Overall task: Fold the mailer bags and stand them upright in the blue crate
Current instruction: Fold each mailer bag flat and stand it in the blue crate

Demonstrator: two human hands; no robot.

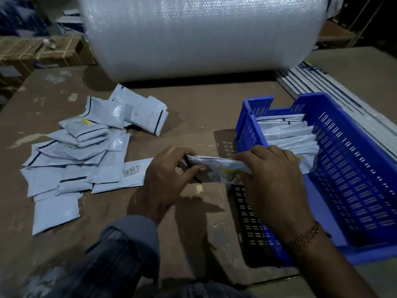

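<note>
Hands meet over the tabletop (193,108), and between them a folded mailer bag (217,168) is stretched sideways, long axis running left to right across the person's front. The left hand (169,168) pinches the bag's left end, thumb underneath and curled fingers over the top edge. The right hand (272,177) grasps the right end, its fingers wrapped over the fold and hiding that end of the bag.

The blue crate (352,168) stands just to the right of the held bag, with its near-left wall directly behind the right hand. Inside it, a row of folded bags (287,134) already stands on edge toward the far end, and the nearest of them sits just beyond the right knuckles. The near part of the crate floor shows bare blue.

So the move likely turns on a short carry to the right and slightly away: the right hand is plainly the nearer one, almost over the crate rim, while the left would have to let go or follow. The bag's long axis already runs roughly parallel to the standing ones, so it probably needs little turning, only tipping onto its edge behind the row.

To the left, a loose heap of unfolded bags (81,151) lies flat, well apart from the crate. Much of the task looks undone.
</note>
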